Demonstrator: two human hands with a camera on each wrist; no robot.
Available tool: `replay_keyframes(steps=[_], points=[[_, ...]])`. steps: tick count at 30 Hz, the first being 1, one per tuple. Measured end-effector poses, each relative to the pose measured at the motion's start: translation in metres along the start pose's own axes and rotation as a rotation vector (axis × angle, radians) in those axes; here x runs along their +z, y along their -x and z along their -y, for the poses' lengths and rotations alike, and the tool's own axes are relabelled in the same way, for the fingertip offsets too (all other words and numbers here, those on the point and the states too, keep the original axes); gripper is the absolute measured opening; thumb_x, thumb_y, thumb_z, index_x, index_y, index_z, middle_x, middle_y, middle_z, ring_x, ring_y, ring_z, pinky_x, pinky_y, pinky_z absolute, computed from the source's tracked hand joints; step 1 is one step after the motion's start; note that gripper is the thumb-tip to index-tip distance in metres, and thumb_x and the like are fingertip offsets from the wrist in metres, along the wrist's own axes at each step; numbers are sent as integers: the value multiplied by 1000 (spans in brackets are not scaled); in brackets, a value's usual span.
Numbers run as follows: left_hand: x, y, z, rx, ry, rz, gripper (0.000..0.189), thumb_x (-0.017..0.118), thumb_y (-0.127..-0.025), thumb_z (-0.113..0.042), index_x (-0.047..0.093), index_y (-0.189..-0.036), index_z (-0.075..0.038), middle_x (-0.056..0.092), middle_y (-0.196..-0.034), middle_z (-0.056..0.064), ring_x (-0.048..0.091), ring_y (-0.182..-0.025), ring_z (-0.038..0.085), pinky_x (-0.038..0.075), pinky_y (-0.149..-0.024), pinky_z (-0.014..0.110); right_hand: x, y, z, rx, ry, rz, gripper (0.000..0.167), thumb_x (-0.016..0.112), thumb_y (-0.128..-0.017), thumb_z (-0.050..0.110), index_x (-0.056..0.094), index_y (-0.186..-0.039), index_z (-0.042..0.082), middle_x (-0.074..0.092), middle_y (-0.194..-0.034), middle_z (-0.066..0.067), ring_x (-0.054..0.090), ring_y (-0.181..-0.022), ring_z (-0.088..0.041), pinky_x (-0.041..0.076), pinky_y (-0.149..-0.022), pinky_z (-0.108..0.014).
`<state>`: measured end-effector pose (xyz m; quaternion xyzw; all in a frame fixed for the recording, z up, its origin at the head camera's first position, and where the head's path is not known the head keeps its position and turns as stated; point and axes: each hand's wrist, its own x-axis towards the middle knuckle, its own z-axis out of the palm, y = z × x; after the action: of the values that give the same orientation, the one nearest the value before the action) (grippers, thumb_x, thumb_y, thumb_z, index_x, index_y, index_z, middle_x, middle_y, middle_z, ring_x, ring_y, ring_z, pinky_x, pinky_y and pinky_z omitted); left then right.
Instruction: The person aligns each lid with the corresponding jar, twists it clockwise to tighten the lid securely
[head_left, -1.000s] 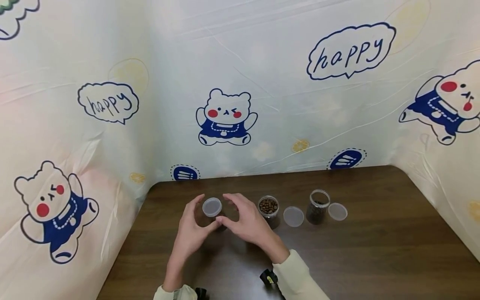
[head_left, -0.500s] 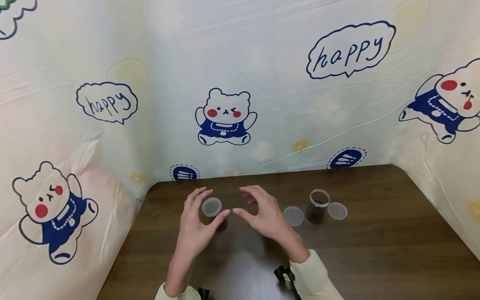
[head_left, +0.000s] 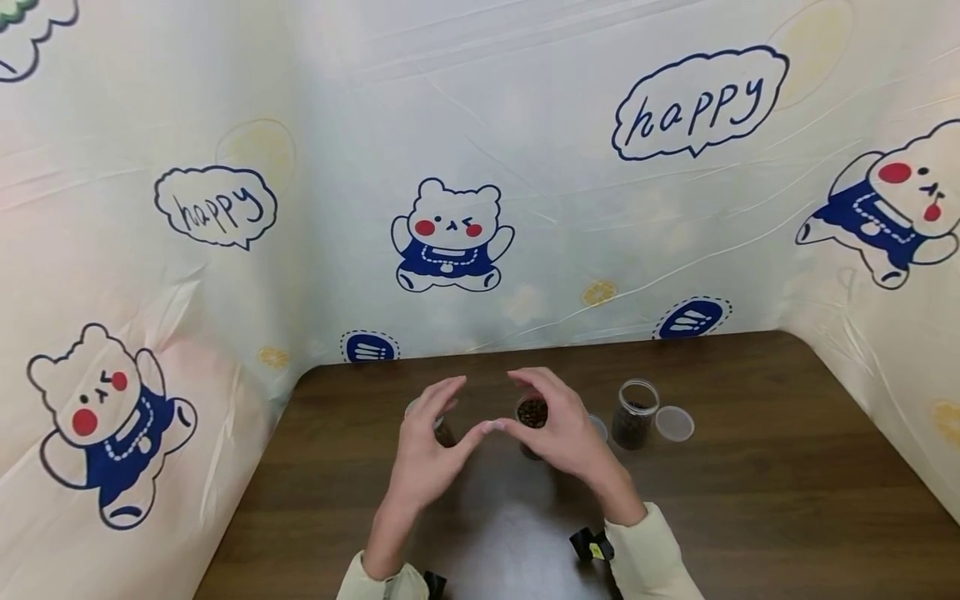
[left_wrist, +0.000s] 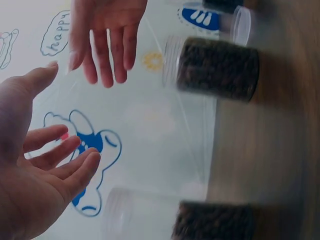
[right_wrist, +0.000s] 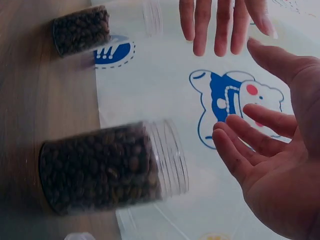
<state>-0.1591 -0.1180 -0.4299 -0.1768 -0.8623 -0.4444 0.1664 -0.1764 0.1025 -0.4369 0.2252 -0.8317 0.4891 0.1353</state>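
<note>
My left hand (head_left: pixel 431 446) hovers in front of the left jar, fingers spread and holding nothing. That jar (head_left: pixel 444 433), partly hidden behind the hand, shows dark beans in its lower part in the left wrist view. Close by, my right hand (head_left: pixel 566 429) is also empty and curves loosely before the middle jar (head_left: pixel 531 412), which is open and filled nearly to its neck with coffee beans (right_wrist: pixel 105 167). The thumb tips come together in the head view, while the other fingers stay apart.
Right of the hands stands an open jar (head_left: pixel 634 414) with dark contents. A translucent lid (head_left: pixel 675 423) lies beside it; another lid (head_left: pixel 599 427) is mostly hidden behind my right hand. A printed curtain (head_left: pixel 465 100) rises behind the brown wooden table (head_left: pixel 750 483).
Both hands have shifted right, from around the left jar toward the middle jar. They drew apart, then their thumbs came together again. The jars have stayed in place.
</note>
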Motion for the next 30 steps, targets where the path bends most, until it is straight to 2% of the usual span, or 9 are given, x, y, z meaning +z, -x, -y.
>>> replay_keyframes(steps=[4, 9, 13, 18, 25, 30], points=[[16, -3, -1, -4, 42, 41, 70, 87, -88, -29, 57, -150, -18, 60, -148, 4, 61, -136, 28, 55, -110, 46, -8, 5, -6, 37, 30, 23, 69, 91, -84, 24, 59, -144, 10, 63, -141, -10, 64, -127, -27, 56, -104, -52], [31, -4, 1, -50, 69, 90, 74, 88, -87, -34, 54, -152, -20, 58, -150, 4, 58, -139, 29, 53, -112, 48, -17, 11, -13, 72, 65, 36, 76, 92, -82, 30, 57, -147, 13, 61, -145, -8, 62, -132, -31, 54, -106, -55], [40, -5, 5, -75, 88, 110, 75, 87, -88, -34, 52, -153, -19, 57, -151, 6, 56, -141, 29, 52, -112, 49, -23, 13, -20, 89, 101, 30, 79, 93, -81, 37, 57, -147, 14, 60, -147, -8, 61, -134, -33, 54, -107, -56], [50, -5, 12, -110, 119, 125, 75, 87, -88, -36, 52, -152, -21, 58, -149, 3, 57, -140, 28, 53, -111, 50, -27, 17, -28, 134, 151, 43, 81, 94, -79, 36, 57, -147, 11, 59, -147, -11, 60, -135, -34, 53, -107, -57], [62, -6, 24, -162, 190, 150, 77, 89, -85, -38, 54, -150, -18, 60, -148, 5, 62, -133, 31, 53, -109, 53, -28, 21, -37, 232, 218, 138, 86, 94, -79, 35, 54, -150, 8, 54, -152, -16, 55, -139, -40, 51, -108, -60], [73, -7, 33, -201, 252, 229, 86, 93, -81, -34, 50, -153, -13, 56, -153, 11, 55, -142, 31, 50, -114, 51, -28, 23, -47, 289, 270, 214, 87, 93, -81, 35, 51, -152, 5, 52, -153, -20, 49, -142, -42, 49, -109, -61]])
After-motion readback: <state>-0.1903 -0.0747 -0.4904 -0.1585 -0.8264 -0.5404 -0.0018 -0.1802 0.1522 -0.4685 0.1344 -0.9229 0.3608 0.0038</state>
